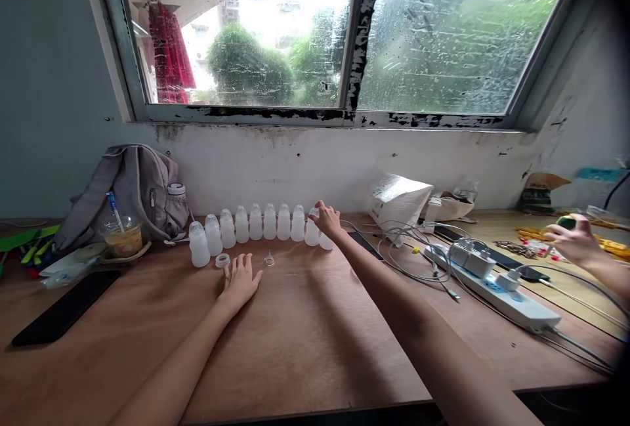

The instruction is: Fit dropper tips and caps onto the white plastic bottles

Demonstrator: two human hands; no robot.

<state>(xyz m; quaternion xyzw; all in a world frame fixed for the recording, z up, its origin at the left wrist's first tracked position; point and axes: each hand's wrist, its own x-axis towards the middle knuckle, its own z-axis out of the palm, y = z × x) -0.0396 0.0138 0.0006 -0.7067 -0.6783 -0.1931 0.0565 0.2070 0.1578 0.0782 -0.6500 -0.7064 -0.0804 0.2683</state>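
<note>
Several frosted white baby bottles (254, 222) stand upright in a curved row along the back of the table. Toward the row's right end, my right hand (326, 219) has its fingers closed about the top of one bottle (312, 234). The last bottle (325, 241) is partly hidden behind that hand. My left hand (241, 276) lies palm down on the wood, fingers spread, with no object in it. Just beyond its fingertips sits a white screw ring (222, 260). A clear bottle nipple (268, 258) rests on the table to the right of the left hand.
Left of the row are a grey backpack (138, 183), an iced drink cup (123, 235) and a black phone-like slab (63, 308). On the right lie tangled cables and a power strip (512, 301). Another person's hand (573, 242) holds something at the far right.
</note>
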